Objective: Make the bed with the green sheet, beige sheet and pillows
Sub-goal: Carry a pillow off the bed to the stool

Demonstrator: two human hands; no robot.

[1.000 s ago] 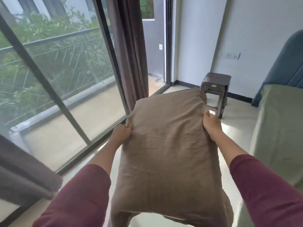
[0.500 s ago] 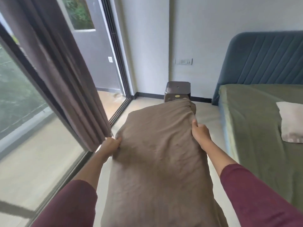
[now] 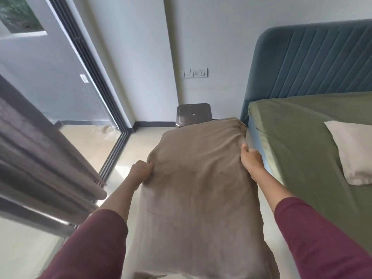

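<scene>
I hold a long brown-beige pillow [image 3: 199, 188] lengthwise in front of me, above the floor beside the bed. My left hand [image 3: 141, 172] grips its left edge and my right hand [image 3: 250, 161] grips its right edge. To the right, the green sheet [image 3: 302, 141] covers the mattress. A lighter beige pillow [image 3: 354, 152] lies on that sheet near the right edge of view. The beige sheet is not in view.
A blue padded headboard [image 3: 310, 61] stands behind the bed. A dark plastic stool [image 3: 194, 114] sits against the wall past the pillow. Dark curtains [image 3: 40, 158] and a sliding glass door [image 3: 96, 73] line the left side. Pale floor runs between door and bed.
My view has swung right from the window toward the bed, so the green sheet and the second pillow now show. Both hands keep the same grip on the carried pillow.
</scene>
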